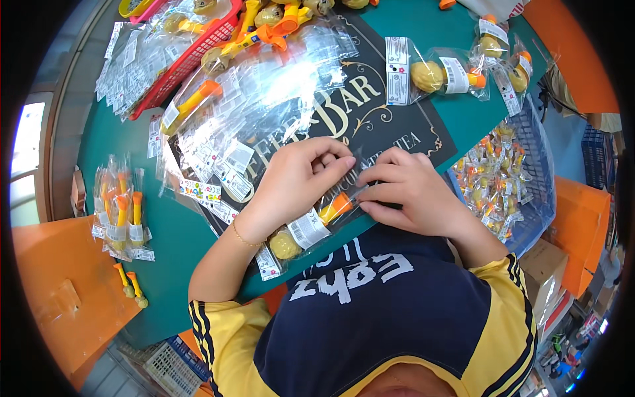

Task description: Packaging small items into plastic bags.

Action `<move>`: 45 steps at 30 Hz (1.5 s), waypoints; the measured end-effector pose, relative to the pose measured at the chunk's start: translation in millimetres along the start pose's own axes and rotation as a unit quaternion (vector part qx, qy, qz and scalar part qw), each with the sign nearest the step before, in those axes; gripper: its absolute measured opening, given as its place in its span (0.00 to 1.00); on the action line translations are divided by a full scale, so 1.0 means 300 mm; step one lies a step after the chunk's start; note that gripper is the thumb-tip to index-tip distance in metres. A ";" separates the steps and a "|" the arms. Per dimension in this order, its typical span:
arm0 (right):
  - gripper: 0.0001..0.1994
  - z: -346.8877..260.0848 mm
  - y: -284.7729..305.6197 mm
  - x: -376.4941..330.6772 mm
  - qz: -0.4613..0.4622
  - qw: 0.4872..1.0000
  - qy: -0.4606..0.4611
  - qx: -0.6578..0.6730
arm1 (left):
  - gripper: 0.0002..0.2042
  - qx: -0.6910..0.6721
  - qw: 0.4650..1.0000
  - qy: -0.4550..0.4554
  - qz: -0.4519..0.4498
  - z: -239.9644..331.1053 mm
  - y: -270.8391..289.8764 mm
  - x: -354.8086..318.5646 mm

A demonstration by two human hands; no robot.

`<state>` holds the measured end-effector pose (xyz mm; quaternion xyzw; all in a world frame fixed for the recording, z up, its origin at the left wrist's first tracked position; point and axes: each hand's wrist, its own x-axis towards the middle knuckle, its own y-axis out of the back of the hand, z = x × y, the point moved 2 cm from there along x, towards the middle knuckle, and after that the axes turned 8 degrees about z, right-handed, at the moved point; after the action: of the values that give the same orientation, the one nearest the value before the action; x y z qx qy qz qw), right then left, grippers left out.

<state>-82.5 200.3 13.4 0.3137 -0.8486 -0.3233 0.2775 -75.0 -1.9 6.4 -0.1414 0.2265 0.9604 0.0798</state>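
Observation:
A transparent plastic bag (309, 227) lies at the near edge of the table, in front of my body. Inside it is a toy with a knobbly yellow ball head (284, 245), a white label round its middle and an orange end (339, 204). My left hand (305, 177) is closed, thumb and forefinger pinching the bag near its upper end. Opposite it, my right hand (411, 192) has its fingers bent together at the bag's edge. The film between the fingertips is hard to make out.
Flat transparent bags (278, 86) are heaped on the black printed mat (423, 126). A red basket (188, 66) stands far left, with loose toys (271, 20) beside it. Bagged toys (430, 76) lie far right. A blue crate (539, 198) of bagged toys stands right; more bagged toys (119, 212) lie left.

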 end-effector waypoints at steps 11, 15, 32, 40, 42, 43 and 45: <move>0.05 0.020 0.019 0.023 0.123 0.987 -0.107 0.010 | 0.07 -0.133 0.991 0.003 -0.002 -0.033 -0.004 -0.010; 0.05 -0.003 0.003 0.056 0.201 0.975 -0.090 -0.015 | 0.08 -0.127 0.992 -0.011 -0.004 -0.024 -0.016 -0.012; 0.04 0.011 -0.001 0.084 0.191 0.975 -0.068 -0.089 | 0.06 -0.005 0.983 -0.173 0.062 -0.031 -0.023 -0.022; 0.03 0.128 0.287 -0.079 -0.043 0.984 -0.134 -0.107 | 0.07 -0.138 0.988 -0.026 0.066 -0.059 -0.012 -0.027; 0.04 0.169 0.314 -0.142 -0.163 0.966 -0.155 -0.126 | 0.07 -0.170 0.980 -0.037 0.094 -0.061 -0.007 -0.027; 0.05 0.181 0.330 -0.188 -0.275 0.932 -0.184 -0.145 | 0.08 -0.184 0.979 -0.029 0.087 -0.051 -0.002 -0.017; 0.07 0.294 0.266 -0.291 -0.343 0.903 -0.207 -0.156 | 0.08 -0.214 0.973 -0.018 0.083 -0.037 -0.002 -0.015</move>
<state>-113.4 342.9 -8.6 0.4643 -0.6654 -0.5843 0.0131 -68.1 -6.7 -2.1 -0.1188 0.0256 0.9922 -0.0286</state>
